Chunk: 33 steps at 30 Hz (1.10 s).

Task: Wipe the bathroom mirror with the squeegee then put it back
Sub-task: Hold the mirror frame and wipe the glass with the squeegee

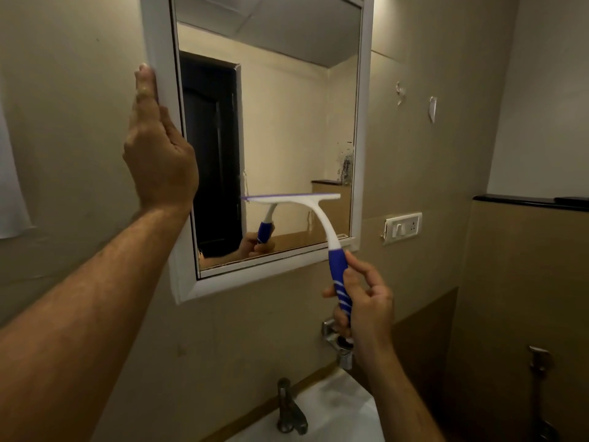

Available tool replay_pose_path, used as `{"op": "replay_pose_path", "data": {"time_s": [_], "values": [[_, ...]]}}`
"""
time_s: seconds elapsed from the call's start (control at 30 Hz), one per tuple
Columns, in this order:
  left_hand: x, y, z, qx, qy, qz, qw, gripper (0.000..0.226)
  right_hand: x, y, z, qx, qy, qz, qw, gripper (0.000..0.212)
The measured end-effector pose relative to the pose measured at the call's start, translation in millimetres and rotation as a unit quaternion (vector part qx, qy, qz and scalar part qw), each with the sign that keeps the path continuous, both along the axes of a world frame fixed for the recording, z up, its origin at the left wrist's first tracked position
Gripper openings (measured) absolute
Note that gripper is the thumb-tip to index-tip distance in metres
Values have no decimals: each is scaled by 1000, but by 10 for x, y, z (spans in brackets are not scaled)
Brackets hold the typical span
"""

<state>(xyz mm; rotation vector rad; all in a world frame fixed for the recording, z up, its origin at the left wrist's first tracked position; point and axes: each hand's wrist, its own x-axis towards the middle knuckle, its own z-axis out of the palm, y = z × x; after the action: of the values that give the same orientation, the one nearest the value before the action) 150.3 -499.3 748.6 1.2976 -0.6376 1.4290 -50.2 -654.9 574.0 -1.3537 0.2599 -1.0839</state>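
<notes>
A white-framed mirror (361, 122) hangs on the beige wall. The squeegee (322, 218) has a white blade and neck and a blue striped handle. Its blade lies flat against the lower middle of the glass. My right hand (366, 301) grips the blue handle below the mirror's bottom right corner. My left hand (156, 145) presses flat against the outer left edge of the frame, fingers straight and pointing up. Water streaks remain on the glass near the right edge (345, 164).
A white sink (334, 413) with a metal tap (291, 409) sits below. A second wall tap (338, 342) is behind my right hand. A switch plate (403, 226) and wall hooks (432, 108) are to the right, a spray hose (541, 378) at the lower right.
</notes>
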Motion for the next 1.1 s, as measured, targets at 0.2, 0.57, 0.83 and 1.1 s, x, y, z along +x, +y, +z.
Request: {"op": "replay_pose_path", "data": {"time_s": [0.2, 0.57, 0.83, 1.1], "values": [[-25, -1, -130, -2, -3, 10, 1000, 44, 89, 33, 86, 3, -13, -2, 1000, 25], [-37, -3, -200, -1, -1, 13, 1000, 44, -32, 45, -103, 23, 3, -14, 1000, 26], [-41, 1, -227, -3, 1, 11, 1000, 43, 23, 137, -222, 47, 7, -9, 999, 25], [-27, -8, -266, -2, 7, 13, 1000, 44, -77, 114, -263, 35, 23, -12, 999, 25]]}}
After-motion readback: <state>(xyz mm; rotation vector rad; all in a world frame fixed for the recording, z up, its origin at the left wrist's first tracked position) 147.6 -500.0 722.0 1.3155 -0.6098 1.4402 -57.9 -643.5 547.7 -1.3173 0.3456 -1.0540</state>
